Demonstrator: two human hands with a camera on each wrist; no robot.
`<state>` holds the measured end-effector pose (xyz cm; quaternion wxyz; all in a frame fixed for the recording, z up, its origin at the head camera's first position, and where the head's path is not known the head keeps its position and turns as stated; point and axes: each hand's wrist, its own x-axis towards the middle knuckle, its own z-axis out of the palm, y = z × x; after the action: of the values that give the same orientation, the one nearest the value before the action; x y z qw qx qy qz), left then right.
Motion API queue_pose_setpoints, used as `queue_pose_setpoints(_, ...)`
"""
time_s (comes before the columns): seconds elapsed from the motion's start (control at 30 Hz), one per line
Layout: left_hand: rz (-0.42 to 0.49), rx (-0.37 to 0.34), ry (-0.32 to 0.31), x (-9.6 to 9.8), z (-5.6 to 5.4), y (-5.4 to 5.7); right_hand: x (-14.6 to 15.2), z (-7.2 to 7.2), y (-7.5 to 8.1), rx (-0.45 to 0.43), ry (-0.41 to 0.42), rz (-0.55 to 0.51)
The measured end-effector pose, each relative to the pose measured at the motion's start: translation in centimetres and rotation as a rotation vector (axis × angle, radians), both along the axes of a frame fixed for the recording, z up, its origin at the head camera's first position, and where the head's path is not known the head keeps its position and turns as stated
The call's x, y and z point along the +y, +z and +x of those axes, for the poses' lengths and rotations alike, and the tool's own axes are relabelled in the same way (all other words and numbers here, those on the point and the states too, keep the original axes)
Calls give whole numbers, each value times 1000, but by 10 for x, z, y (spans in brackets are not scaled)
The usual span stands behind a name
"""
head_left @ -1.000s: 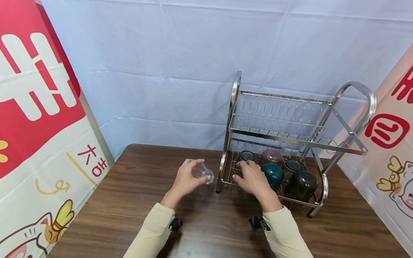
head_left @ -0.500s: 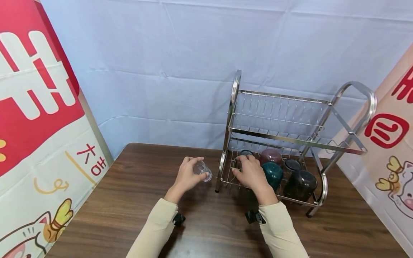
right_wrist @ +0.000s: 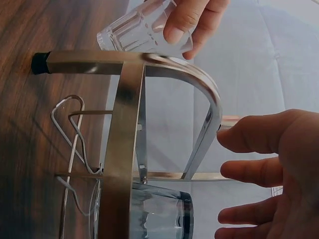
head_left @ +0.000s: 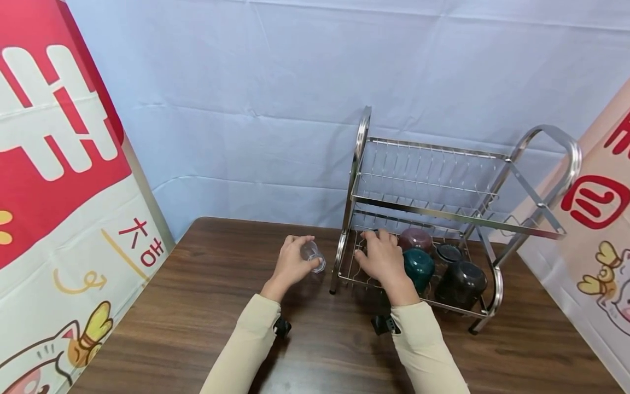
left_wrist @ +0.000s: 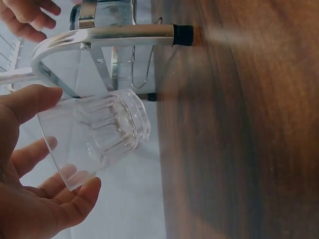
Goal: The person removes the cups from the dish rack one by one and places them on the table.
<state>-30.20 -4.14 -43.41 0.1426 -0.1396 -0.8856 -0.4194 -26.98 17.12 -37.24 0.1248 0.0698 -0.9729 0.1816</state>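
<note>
My left hand [head_left: 291, 261] holds a clear drinking glass [left_wrist: 99, 134] near its rim, between thumb and fingers. The glass is slightly tilted, its thick faceted base towards the table, just left of the metal dish rack [head_left: 418, 207]. In the right wrist view, my right hand [right_wrist: 269, 174] has its fingers spread and holds nothing. It hovers at the front left of the rack's lower tier. Below it, a grey-blue tinted glass [right_wrist: 158, 211] stands upside down in the rack, apart from the fingers. In the head view the right hand hides that glass.
Beside the right hand on the lower tier sit a teal glass [head_left: 418, 268], a purple one [head_left: 415, 239], a dark glass [head_left: 449, 253] and a large black one [head_left: 461, 284]. A rack side leg [left_wrist: 119, 36] stands between the hands. The wooden table [head_left: 197, 306] extends left.
My left hand has shifted slightly away from me with the clear glass, which now tilts less. The right hand has moved a little further in and now covers the tinted glass in the head view.
</note>
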Motion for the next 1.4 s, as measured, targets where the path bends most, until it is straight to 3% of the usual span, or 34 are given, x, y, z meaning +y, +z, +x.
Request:
queue_pose_setpoints(0.2, -48, 8, 15, 4, -8, 3, -1, -9, -1, 7, -20, -4)
queue_pose_setpoints(0.4, -41, -2, 27, 11, -13, 5, -3, -15, -7, -2, -49, -4)
queue_pose_setpoints(0.8, -9, -14, 86, 14, -26, -6, 0, -23, -10, -38, -78, 5)
queue_pose_setpoints(1.17, -35, -39, 103, 13, -28, -10, 3, -33, -16, -108, -106, 23)
queue_pose_setpoints(1.4, -56, -52, 87, 15, -26, -15, 7, -37, -20, -151, -108, -22)
